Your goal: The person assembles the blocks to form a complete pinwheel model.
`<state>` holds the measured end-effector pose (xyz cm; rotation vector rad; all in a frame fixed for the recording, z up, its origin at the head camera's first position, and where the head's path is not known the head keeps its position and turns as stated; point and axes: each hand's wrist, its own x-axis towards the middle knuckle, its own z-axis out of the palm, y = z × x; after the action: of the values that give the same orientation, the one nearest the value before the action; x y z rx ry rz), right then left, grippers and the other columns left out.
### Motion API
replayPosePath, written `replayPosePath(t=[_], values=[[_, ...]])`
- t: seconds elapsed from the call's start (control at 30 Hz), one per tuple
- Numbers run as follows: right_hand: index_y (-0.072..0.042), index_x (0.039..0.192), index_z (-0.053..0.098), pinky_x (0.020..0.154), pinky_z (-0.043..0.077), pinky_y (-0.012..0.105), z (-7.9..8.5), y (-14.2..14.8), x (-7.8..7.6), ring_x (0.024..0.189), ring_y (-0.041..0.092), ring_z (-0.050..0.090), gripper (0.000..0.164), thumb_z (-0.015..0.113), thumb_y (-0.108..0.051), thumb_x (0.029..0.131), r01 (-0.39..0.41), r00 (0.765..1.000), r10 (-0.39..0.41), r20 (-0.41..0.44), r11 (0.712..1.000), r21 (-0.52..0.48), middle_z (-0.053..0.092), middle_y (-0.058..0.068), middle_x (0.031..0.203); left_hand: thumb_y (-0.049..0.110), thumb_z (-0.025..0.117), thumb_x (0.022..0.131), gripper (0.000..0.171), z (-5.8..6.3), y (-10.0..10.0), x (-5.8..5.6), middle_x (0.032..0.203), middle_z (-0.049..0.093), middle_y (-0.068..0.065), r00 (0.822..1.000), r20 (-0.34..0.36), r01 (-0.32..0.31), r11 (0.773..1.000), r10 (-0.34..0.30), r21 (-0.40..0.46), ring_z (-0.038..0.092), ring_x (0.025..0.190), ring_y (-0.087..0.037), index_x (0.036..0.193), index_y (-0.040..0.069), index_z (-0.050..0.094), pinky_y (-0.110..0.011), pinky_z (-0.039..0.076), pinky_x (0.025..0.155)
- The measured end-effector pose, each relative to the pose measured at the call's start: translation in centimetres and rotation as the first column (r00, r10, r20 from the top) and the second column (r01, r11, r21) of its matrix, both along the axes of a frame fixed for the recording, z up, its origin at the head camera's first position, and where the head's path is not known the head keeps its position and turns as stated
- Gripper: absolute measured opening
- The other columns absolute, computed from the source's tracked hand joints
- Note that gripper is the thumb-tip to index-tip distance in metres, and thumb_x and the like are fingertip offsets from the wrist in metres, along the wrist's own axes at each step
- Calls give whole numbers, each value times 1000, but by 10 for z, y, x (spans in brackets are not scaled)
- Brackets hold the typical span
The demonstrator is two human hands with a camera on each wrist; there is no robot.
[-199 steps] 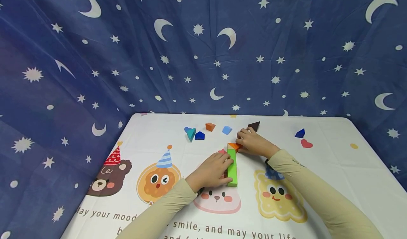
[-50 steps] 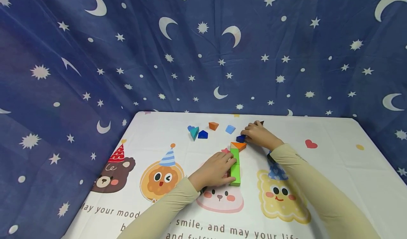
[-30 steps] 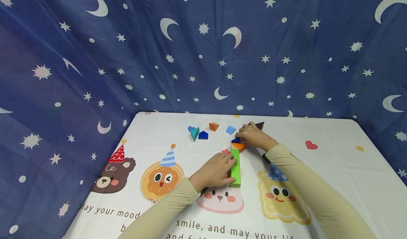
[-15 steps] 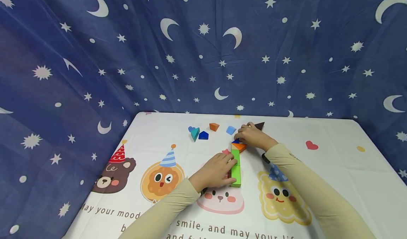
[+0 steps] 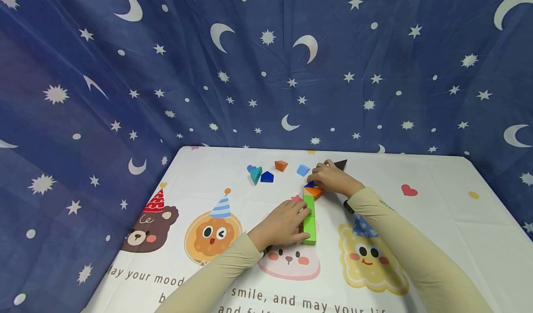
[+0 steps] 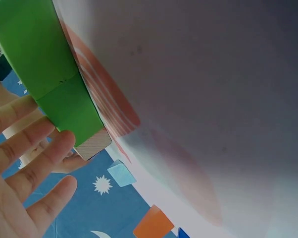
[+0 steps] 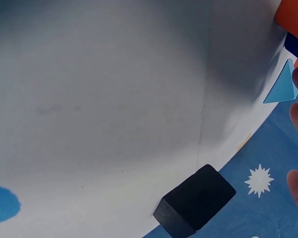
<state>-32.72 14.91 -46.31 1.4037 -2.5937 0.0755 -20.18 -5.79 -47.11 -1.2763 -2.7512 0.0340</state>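
Observation:
Two green blocks (image 5: 309, 229) lie end to end on the white tablecloth in the head view. My left hand (image 5: 281, 225) rests along their left side, its fingers (image 6: 45, 153) extended against the green faces in the left wrist view. An orange triangular block (image 5: 314, 192) sits at their far end. Just beyond it is a dark blue block (image 5: 309, 184), partly hidden under my right hand (image 5: 333, 178), which pinches it against the orange one. In the right wrist view the dark blue block (image 7: 296, 47) shows beside the orange block (image 7: 293, 20), close to my fingertips.
Toward the back lie a teal block (image 5: 256, 175), another dark blue block (image 5: 267, 177), a small orange block (image 5: 281, 165) and a light blue block (image 5: 303, 170). A black block (image 5: 341, 165) is behind my right hand. A starry curtain (image 5: 250, 49) hangs behind the table.
The dark blue block from the far right has been brought by my right hand to the orange block's far side, then slid slightly left. My left hand stays against the green blocks.

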Motion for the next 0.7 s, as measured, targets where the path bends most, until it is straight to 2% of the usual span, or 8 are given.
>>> replayPosePath(t=[0.37, 0.53, 0.7], values=[[-20, 98, 72, 81, 44, 47, -1, 1, 1, 86, 21, 60, 22, 73, -9, 79, 31, 999, -31, 17, 999, 13, 71, 1, 92, 56, 49, 90, 57, 0, -1, 0, 126, 52, -2, 1000, -1, 1, 1000, -1, -6, 49, 119, -18, 128, 14, 49, -31, 35, 109], [-18, 102, 70, 84, 44, 50, 2, 11, -1, 88, 23, 62, 25, 73, -9, 79, 91, 996, -91, 2, 996, -3, 71, 2, 92, 56, 49, 90, 57, 0, -1, 1, 127, 52, -2, 1000, 0, 1, 1000, -1, -2, 49, 119, -18, 128, 14, 50, -31, 35, 109], [-13, 102, 70, 83, 40, 49, 11, 33, -10, 89, 25, 60, 27, 76, -9, 76, 165, 986, -165, -4, 985, -44, 69, 5, 93, 56, 49, 90, 57, 2, -1, 2, 128, 52, -3, 1000, -14, 6, 1000, -6, 4, 50, 119, -18, 128, 14, 50, -31, 35, 109]])
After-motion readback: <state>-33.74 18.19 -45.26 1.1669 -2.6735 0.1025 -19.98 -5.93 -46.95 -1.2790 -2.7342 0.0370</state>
